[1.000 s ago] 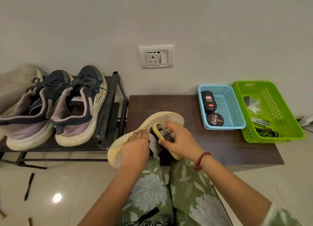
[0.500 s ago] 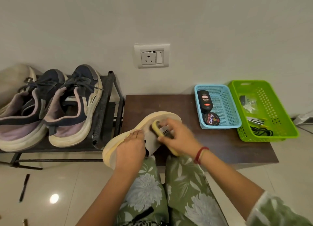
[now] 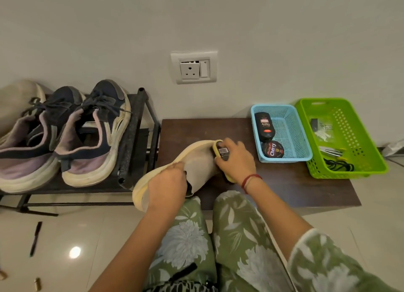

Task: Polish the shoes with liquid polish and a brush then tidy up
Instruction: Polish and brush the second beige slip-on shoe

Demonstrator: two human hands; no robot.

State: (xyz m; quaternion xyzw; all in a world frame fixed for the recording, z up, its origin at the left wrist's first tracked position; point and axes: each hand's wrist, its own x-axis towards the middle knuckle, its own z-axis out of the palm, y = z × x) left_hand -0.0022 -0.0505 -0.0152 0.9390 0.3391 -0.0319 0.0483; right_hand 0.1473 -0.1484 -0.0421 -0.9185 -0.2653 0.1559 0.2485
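A beige shoe [image 3: 200, 162] with a pale yellow sole lies tilted on the dark wooden table [image 3: 284, 182], its heel over the table's front edge. My left hand [image 3: 167, 185] grips the shoe at its heel opening. My right hand [image 3: 235, 158] holds a yellow-backed brush [image 3: 219, 150] pressed against the toe of the shoe. A black liquid polish bottle [image 3: 264, 125] and a round polish tin [image 3: 273, 149] lie in the blue basket [image 3: 293, 127] to the right.
A green basket [image 3: 358, 138] with small items and a black cord stands at the table's right end. Two dark worn sneakers [image 3: 87, 134] sit on a black metal rack [image 3: 135, 138] at left. A black pen [image 3: 35, 239] lies on the tiled floor. My knees are against the table front.
My right hand has slid the brush from the middle of the shoe forward to its toe. My left hand stays on the heel. The view has shifted slightly.
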